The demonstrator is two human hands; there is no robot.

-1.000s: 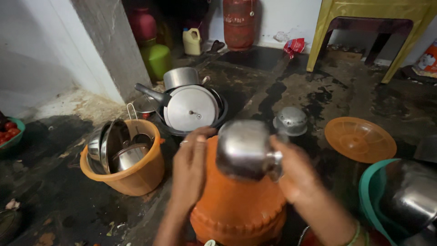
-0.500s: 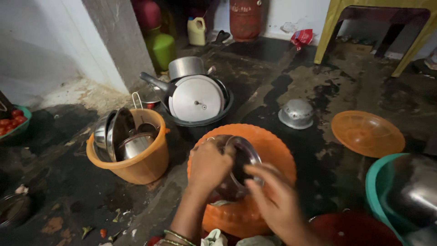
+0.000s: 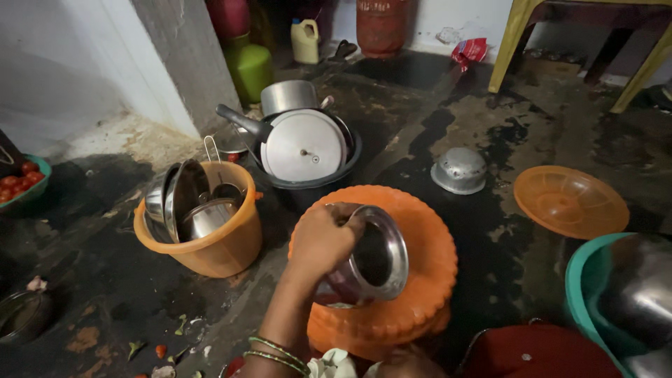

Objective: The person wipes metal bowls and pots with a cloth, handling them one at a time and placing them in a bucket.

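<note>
Left hand (image 3: 318, 241) grips the rim of a steel pot (image 3: 367, 257) tilted on its side over the orange ribbed tub (image 3: 420, 280), mouth facing right; the right hand is out of view, so its state cannot be told. Judged from this pose, a firm hold at the rim and a low tilt over the tub's centre would serve best. Open wet floor (image 3: 490, 231) lies to the right toward the orange lid (image 3: 570, 201), while the orange bucket (image 3: 224, 245) of vessels and the black basin (image 3: 315, 183) crowd the left and far edges.
</note>
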